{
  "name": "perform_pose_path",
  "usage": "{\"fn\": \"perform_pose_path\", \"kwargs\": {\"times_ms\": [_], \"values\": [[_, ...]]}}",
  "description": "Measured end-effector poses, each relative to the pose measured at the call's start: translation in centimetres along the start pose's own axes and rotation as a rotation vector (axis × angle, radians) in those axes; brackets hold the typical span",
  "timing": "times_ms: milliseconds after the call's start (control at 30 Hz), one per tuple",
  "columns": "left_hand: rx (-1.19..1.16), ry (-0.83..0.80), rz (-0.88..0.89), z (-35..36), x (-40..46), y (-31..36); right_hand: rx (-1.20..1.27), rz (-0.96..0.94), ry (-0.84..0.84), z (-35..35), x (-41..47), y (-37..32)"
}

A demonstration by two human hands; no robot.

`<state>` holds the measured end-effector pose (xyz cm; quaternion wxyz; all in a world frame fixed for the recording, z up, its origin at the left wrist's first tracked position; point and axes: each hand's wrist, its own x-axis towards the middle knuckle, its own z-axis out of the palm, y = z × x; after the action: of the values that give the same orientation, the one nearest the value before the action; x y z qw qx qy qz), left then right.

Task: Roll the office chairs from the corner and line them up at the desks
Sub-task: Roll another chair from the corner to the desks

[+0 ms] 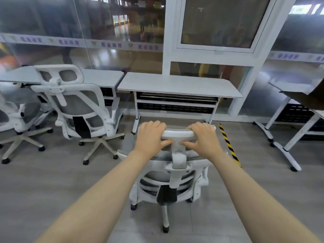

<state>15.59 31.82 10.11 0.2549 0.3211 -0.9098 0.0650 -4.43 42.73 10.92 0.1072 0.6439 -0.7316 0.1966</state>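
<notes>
Gripping chair headrest point(178, 133) w/ both hands, facing desk point(177, 86).

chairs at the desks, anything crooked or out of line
Yes. The middle chair by the left desk is turned at an angle, not square to it. The held chair, with left hand and right hand gripping its headrest, stands short of the centre desk.

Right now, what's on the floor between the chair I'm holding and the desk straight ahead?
In the head view, only bare grey floor lies between the held chair and the middle desk. The yellow-black striped strip runs off to the right, outside that stretch.
</notes>
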Motion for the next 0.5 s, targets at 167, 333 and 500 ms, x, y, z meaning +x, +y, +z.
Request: {"fn": "perform_pose_path", "kwargs": {"times_ms": [167,333,500], "values": [[0.014,-0.034,-0.030,4.5,9.4,-4.2,0.035,0.008,-0.057,3.1,10.5,4.2],[0.022,-0.018,-0.044,9.2,17.5,-7.4,0.096,0.019,-0.075,5.8,19.3,8.7],[0.064,0.007,-0.082,13.5,24.8,-10.2,0.108,-0.019,-0.058,9.2,27.4,13.4]]}}
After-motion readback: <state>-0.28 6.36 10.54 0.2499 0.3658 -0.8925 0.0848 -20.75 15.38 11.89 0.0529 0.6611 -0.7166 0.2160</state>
